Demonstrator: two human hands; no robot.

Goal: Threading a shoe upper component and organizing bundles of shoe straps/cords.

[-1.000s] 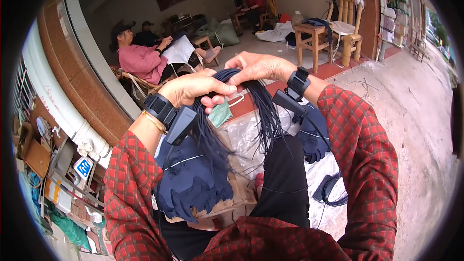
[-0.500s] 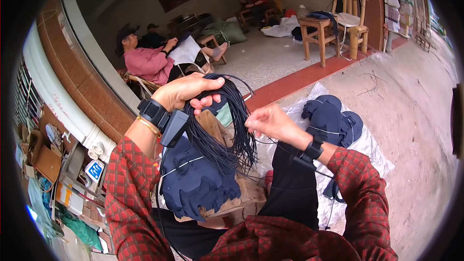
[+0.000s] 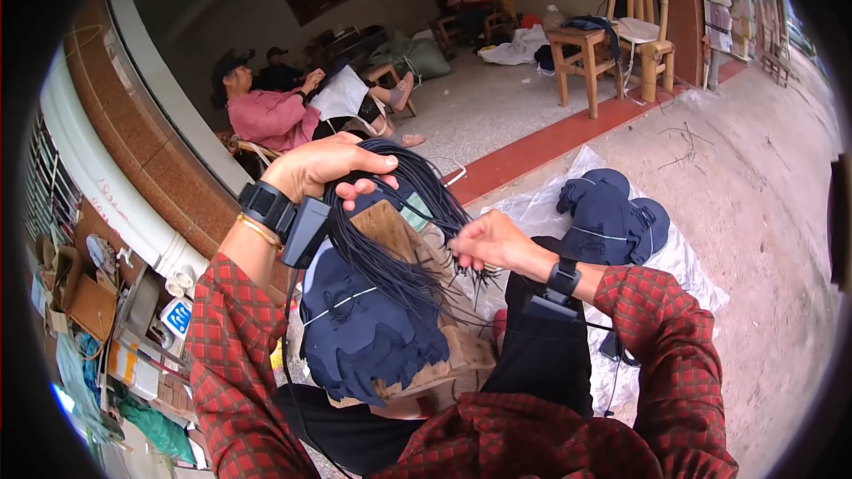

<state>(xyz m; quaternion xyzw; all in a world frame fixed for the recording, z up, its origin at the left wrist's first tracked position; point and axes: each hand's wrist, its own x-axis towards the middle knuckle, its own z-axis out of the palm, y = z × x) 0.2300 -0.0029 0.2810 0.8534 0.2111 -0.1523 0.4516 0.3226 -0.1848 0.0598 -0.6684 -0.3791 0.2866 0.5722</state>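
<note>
Soft daylight brightens the pavement point(image 3: 710, 186), while the room point(image 3: 386, 4) is dim, perhaps blurred, and outer edges bend.

The cord bundle point(image 3: 424, 173) is blue-black; the cloth stack point(image 3: 368, 337) is navy, its tie point(image 3: 342, 304) white. Checked sleeves point(image 3: 232, 337) show red crossed by dark lines, trousers point(image 3: 550, 346) black, the threshold strip point(image 3: 537, 153) brick red.

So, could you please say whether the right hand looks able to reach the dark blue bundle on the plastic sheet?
Probably yes: the dark blue bundle lies nearby, right of the right hand, with nothing apparent blocking the way, though that hand is at the dark cords and may need to leave them.
</note>
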